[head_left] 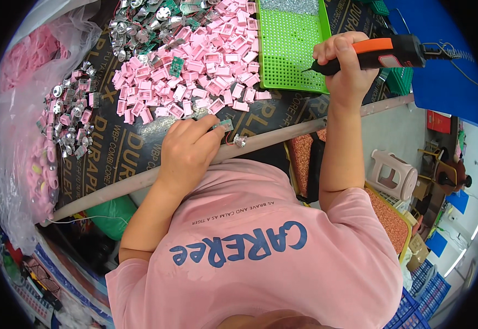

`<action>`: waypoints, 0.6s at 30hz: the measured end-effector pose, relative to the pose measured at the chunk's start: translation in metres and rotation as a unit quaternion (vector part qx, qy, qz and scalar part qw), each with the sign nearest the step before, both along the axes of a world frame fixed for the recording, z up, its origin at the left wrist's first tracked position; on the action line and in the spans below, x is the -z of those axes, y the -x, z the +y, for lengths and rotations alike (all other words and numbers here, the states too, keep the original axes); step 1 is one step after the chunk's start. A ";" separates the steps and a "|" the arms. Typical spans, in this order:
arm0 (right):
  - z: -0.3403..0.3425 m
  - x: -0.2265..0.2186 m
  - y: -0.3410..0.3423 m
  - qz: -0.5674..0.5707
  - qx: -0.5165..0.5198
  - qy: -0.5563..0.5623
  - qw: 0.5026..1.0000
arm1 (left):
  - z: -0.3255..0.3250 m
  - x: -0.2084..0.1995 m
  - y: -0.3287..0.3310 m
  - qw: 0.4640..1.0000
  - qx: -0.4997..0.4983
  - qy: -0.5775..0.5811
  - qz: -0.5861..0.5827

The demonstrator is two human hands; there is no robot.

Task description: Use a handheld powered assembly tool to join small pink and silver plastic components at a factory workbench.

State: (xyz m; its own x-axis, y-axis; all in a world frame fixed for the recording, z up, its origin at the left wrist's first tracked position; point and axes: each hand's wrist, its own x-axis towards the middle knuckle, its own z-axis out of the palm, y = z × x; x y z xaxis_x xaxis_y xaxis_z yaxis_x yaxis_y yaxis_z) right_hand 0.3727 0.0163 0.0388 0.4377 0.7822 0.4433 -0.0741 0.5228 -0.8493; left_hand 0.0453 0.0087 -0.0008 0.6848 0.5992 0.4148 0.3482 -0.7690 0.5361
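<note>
Near the front edge of the table, my left hand (188, 148) is closed on a small green circuit board (224, 125). A clear, silvery lamp piece (240, 141) hangs from the board by thin wires; whether a pink case is under the fingers is hidden. My right hand (351, 68) grips a black and orange electric screwdriver (384, 52). Its thin bit points left, over the perforated green tray (285, 55). Many small pink plastic cases (200, 68) lie heaped beyond my left hand, with a loose green board (176, 67) on top.
Small silver screws (289, 5) fill the tray's far part. Boards with lamps (140, 27) are piled at the back, and pink cases with lamps (69, 118) at left beside a clear plastic bag (17, 148). A pale rail (283, 134) edges the table. A coiled cord (455, 52) trails from the screwdriver.
</note>
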 end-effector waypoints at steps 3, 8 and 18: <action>0.000 -0.001 0.002 -0.002 0.011 0.008 1.000 | 0.000 0.000 -0.001 1.000 -0.002 -0.007 -0.006; -0.001 -0.001 0.002 0.017 0.029 0.010 0.999 | 0.000 -0.001 -0.001 1.000 -0.003 -0.003 -0.009; -0.012 -0.018 0.002 0.015 -0.042 -0.047 0.998 | -0.001 0.000 0.002 1.000 -0.003 -0.021 0.002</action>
